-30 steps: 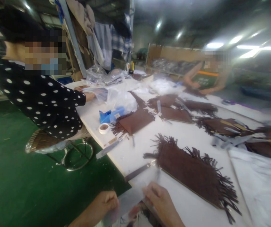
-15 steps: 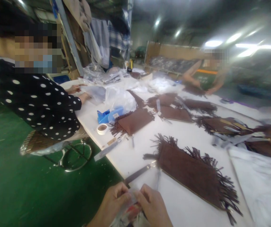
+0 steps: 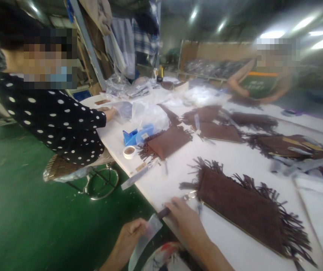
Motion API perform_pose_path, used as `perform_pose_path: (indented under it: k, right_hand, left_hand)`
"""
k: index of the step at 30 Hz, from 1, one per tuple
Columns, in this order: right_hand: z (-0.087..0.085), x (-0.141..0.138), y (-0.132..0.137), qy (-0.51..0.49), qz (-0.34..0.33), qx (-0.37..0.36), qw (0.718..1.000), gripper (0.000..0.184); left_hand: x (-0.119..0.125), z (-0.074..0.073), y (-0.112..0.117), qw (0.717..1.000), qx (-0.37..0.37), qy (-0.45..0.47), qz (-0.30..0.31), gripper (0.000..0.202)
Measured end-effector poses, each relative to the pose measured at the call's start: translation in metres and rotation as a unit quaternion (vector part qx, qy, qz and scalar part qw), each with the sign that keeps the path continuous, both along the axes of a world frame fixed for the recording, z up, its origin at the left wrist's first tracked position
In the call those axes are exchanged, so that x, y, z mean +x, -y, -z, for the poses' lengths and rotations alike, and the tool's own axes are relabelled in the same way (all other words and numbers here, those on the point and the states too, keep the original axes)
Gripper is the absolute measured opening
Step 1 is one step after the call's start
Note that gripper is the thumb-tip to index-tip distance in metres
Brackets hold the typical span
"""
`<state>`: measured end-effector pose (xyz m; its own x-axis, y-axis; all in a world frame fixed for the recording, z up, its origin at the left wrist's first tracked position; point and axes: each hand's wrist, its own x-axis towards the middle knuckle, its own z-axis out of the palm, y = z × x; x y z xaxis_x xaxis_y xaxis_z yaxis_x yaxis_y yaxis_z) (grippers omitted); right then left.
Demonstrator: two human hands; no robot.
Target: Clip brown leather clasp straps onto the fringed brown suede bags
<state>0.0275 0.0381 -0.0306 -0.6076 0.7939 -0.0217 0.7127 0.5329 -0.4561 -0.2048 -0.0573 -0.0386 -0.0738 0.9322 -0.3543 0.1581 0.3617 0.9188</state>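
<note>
My left hand (image 3: 133, 231) is closed on a narrow clear plastic sleeve (image 3: 148, 238) that hangs past the table's front edge. Between the fingers of my right hand (image 3: 182, 214) is a dark brown strap (image 3: 163, 213). The strap's end meets the mouth of the sleeve; whether it lies inside I cannot tell. A metal clasp (image 3: 190, 195) joins the strap to a brown fringed bag (image 3: 239, 207), which lies flat on the white table (image 3: 178, 171) to the right of my hands.
Another brown bag (image 3: 170, 142), a blue tape dispenser (image 3: 137, 135) and a tape roll (image 3: 129, 152) lie farther up the table. More bags and clear plastic (image 3: 203, 94) spread behind. One person in polka dots (image 3: 51, 113) sits left; another person (image 3: 260, 84) works across.
My hands have moved apart. The right one has gone up and right to the strap, while the left keeps the plastic sleeve. The view has shifted slightly left.
</note>
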Motion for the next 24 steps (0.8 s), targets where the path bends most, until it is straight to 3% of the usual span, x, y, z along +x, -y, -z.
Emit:
perform_pose_path:
  k: [4,13,18,24]
  right_hand:
    - [-0.005,-0.002,-0.006,0.004,0.002,-0.013,1.000,0.032]
    - [-0.031,0.003,-0.013,-0.108,0.048,-0.125,0.985,0.028]
    - [-0.035,0.002,-0.013,-0.109,0.048,-0.146,0.982,0.027]
    - [-0.036,0.001,-0.013,-0.077,0.065,-0.123,0.987,0.027]
  left_hand:
    - [-0.009,0.006,0.001,1.000,0.009,0.004,0.011,0.050]
    - [-0.009,0.013,0.001,0.999,0.022,-0.033,0.027,0.046]
    - [0.001,0.007,-0.008,0.997,0.041,-0.055,0.042,0.043]
    - [0.005,-0.002,-0.011,0.997,0.033,-0.059,0.040,0.045]
